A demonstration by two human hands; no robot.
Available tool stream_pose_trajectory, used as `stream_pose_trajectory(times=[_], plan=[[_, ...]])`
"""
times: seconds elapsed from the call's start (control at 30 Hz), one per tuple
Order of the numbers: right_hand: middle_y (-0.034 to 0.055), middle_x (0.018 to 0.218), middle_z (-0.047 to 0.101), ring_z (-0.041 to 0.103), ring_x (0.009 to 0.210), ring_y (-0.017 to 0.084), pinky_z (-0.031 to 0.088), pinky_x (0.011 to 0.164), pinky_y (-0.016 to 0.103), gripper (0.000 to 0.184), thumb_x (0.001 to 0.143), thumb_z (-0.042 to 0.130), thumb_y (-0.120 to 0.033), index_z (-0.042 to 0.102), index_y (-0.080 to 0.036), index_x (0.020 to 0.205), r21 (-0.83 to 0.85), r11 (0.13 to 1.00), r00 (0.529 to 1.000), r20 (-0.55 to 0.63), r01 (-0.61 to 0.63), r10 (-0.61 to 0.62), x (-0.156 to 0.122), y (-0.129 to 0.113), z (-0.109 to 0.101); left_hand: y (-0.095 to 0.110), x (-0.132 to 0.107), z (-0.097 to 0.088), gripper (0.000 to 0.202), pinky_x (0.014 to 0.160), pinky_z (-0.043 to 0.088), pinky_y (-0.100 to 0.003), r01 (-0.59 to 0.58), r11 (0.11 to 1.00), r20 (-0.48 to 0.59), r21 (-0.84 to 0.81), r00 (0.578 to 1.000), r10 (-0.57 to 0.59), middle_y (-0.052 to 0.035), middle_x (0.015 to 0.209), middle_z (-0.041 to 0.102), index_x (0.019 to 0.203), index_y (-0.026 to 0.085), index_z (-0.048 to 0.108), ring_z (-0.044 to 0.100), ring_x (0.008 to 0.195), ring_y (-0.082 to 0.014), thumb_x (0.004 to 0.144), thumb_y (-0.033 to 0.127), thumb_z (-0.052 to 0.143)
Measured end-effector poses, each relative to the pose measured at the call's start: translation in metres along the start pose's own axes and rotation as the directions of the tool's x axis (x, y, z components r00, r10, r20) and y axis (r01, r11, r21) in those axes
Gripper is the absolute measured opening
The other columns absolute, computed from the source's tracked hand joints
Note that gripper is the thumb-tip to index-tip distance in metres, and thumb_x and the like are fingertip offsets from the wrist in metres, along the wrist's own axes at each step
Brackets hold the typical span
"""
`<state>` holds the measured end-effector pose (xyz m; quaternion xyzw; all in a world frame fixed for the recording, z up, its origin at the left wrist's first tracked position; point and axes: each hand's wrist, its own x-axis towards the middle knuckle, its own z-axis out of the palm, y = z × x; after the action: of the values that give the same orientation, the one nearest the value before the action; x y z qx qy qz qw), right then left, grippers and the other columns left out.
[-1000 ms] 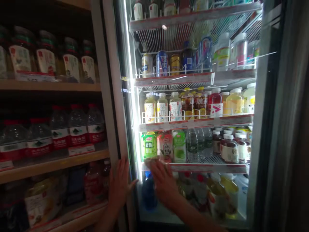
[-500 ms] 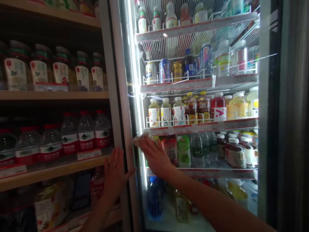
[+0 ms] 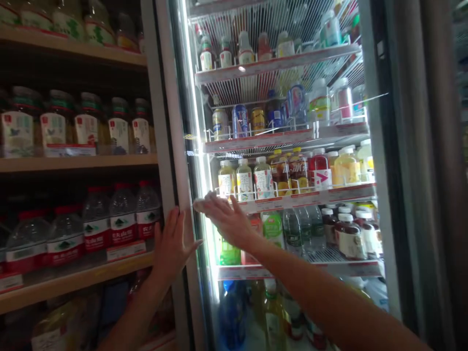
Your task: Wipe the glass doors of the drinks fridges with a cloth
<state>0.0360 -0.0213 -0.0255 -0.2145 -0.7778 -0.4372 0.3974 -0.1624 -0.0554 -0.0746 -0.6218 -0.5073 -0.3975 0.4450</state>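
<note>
My right hand (image 3: 226, 219) is pressed flat against the glass door (image 3: 365, 273) of a lit drinks fridge, level with the shelf of tea bottles (image 3: 244, 178). A small pale cloth (image 3: 199, 204) shows under its fingertips, near the door's left edge. My left hand (image 3: 171, 243) is open, fingers spread flat on the grey door frame (image 3: 164, 122) between the fridge and the wooden shelving. Green-labelled bottles (image 3: 272, 226) stand behind the glass just below my right forearm.
Inside the fridge, wire shelves carry cans (image 3: 239, 119), juice bottles (image 3: 347, 165) and dark jars (image 3: 347, 234). Wooden shelves (image 3: 73, 163) at the left hold water bottles with red labels (image 3: 120, 219) and jars (image 3: 87, 126). A dark panel (image 3: 420, 170) borders the fridge on the right.
My right hand has slid up the glass from the lower shelf to the tea-bottle shelf with the cloth under it. My left hand has shifted slightly up the frame.
</note>
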Motion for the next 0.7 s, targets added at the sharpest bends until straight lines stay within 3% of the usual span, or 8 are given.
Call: stream_pose_trajectory(times=[0.1, 0.17, 0.27, 0.33, 0.43, 0.47, 0.6, 0.7], plan=[[0.0004, 0.15, 0.027, 0.014, 0.141, 0.021, 0.007, 0.113, 0.053, 0.052, 0.085, 0.039, -0.012, 0.039, -0.024, 0.136, -0.024, 0.981, 0.981, -0.035, -0.193, 0.193, 0.017, 0.017, -0.009, 0.005, 0.014, 0.0, 0.08, 0.11, 0.013, -0.053, 0.025, 1.0, 0.018, -0.009, 1.0, -0.025, -0.0181, 0.15, 0.021, 0.145, 0.015, 0.01, 0.021, 0.138, -0.0296, 0.084, 0.053, 0.044], [0.0009, 0.149, 0.029, 0.016, 0.14, 0.022, 0.005, 0.114, 0.053, 0.048, 0.086, 0.041, -0.014, 0.043, -0.024, 0.133, -0.054, 0.981, 0.981, -0.056, -0.188, 0.185, 0.013, 0.034, -0.016, 0.01, 0.024, -0.001, 0.081, 0.11, 0.012, -0.054, 0.041, 0.999, 0.006, -0.029, 0.999, -0.041, -0.0182, 0.15, 0.019, 0.145, 0.015, 0.01, 0.019, 0.139, -0.03, 0.083, 0.054, 0.045], [0.0006, 0.146, 0.036, 0.023, 0.138, 0.02, 0.008, 0.113, 0.051, 0.044, 0.088, 0.041, -0.017, 0.046, -0.026, 0.13, -0.15, 0.974, 0.981, -0.127, -0.168, 0.149, -0.019, 0.069, -0.034, 0.02, 0.039, -0.001, 0.083, 0.11, 0.012, -0.054, 0.053, 0.997, 0.01, -0.059, 0.999, -0.052, -0.0191, 0.15, 0.019, 0.145, 0.013, 0.012, 0.019, 0.139, -0.0302, 0.082, 0.056, 0.046], [0.0037, 0.143, 0.04, 0.028, 0.136, 0.023, 0.015, 0.111, 0.053, 0.04, 0.089, 0.04, -0.021, 0.049, -0.026, 0.128, -0.21, 0.927, 0.932, -0.258, -0.311, 0.255, -0.043, 0.095, -0.048, 0.027, 0.047, 0.001, 0.083, 0.11, 0.012, -0.053, 0.061, 0.995, 0.021, -0.079, 0.998, -0.06, -0.0188, 0.15, 0.02, 0.145, 0.013, 0.014, 0.019, 0.139, -0.0296, 0.082, 0.056, 0.047], [0.0083, 0.142, 0.041, 0.031, 0.134, 0.027, 0.023, 0.106, 0.054, 0.038, 0.09, 0.039, -0.024, 0.051, -0.023, 0.126, -0.221, 0.815, 0.807, -0.417, -0.535, 0.417, -0.062, 0.112, -0.06, 0.039, 0.055, 0.008, 0.082, 0.11, 0.012, -0.054, 0.072, 0.992, 0.014, -0.105, 0.997, -0.071, -0.0184, 0.15, 0.021, 0.144, 0.013, 0.015, 0.019, 0.139, -0.0295, 0.082, 0.058, 0.045], [0.0083, 0.142, 0.041, 0.031, 0.134, 0.026, 0.024, 0.106, 0.053, 0.039, 0.09, 0.039, -0.024, 0.051, -0.022, 0.127, -0.23, 0.814, 0.812, -0.409, -0.533, 0.416, -0.064, 0.11, -0.06, 0.042, 0.057, 0.011, 0.082, 0.11, 0.012, -0.055, 0.077, 0.991, 0.01, -0.112, 0.997, -0.076, -0.0186, 0.15, 0.022, 0.144, 0.013, 0.016, 0.02, 0.139, -0.0298, 0.082, 0.06, 0.043], [0.0014, 0.14, 0.044, 0.03, 0.135, 0.02, 0.018, 0.111, 0.047, 0.039, 0.089, 0.042, -0.024, 0.051, -0.027, 0.126, -0.272, 0.926, 0.958, -0.187, -0.261, 0.215, -0.069, 0.093, -0.054, 0.049, 0.06, 0.019, 0.082, 0.109, 0.012, -0.056, 0.09, 0.989, 0.011, -0.115, 0.996, -0.09, -0.0194, 0.149, 0.022, 0.144, 0.012, 0.018, 0.02, 0.138, -0.0306, 0.083, 0.064, 0.035], [0.0028, 0.143, 0.041, 0.03, 0.135, 0.02, 0.017, 0.111, 0.048, 0.04, 0.089, 0.041, -0.024, 0.05, -0.027, 0.128, -0.268, 0.897, 0.928, -0.223, -0.351, 0.297, -0.091, 0.118, -0.068, 0.049, 0.059, 0.018, 0.081, 0.11, 0.012, -0.056, 0.087, 0.991, 0.014, -0.105, 0.996, -0.086, -0.0188, 0.149, 0.023, 0.143, 0.013, 0.019, 0.021, 0.138, -0.0306, 0.083, 0.065, 0.032]])
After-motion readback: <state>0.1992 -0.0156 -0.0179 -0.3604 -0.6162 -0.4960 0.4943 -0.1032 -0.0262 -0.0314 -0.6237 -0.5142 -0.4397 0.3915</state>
